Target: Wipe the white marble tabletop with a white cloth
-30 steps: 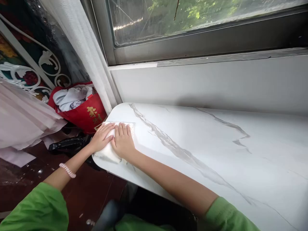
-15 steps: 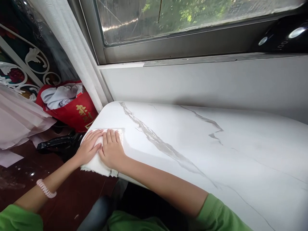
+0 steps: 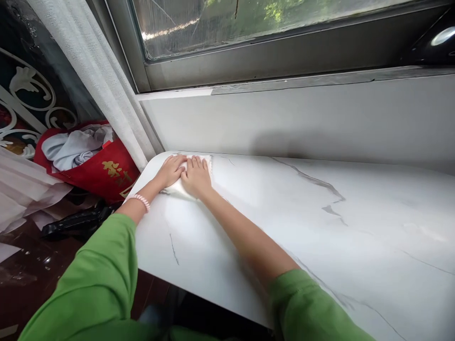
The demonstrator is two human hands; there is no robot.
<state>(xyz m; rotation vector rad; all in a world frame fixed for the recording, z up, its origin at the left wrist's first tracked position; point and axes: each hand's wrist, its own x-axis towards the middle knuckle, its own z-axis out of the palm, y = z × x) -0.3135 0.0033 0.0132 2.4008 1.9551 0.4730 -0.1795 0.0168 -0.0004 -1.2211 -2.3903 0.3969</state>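
My left hand (image 3: 171, 171) lies flat on a white cloth (image 3: 178, 190), with its fingers stretched out. Beside it, my right hand (image 3: 197, 178) also presses down on the cloth, fingers straight and flat. The two hands touch or nearly touch at the thumbs. Under them the cloth is spread on a white marble-patterned table (image 3: 241, 189), at its far left corner near the wall. Much of the cloth is covered by my hands.
A grey-framed window (image 3: 249, 61) runs above the wall behind the table. At the left hang a white curtain (image 3: 95, 80) and a red bag (image 3: 117, 170) stuffed with pale fabric stands beside the table. A black plastic bag (image 3: 74, 222) lies on the dark floor.
Both hands have slid the cloth away from me, from the table's near left edge to its far left corner by the wall. The camera view has shifted slightly.
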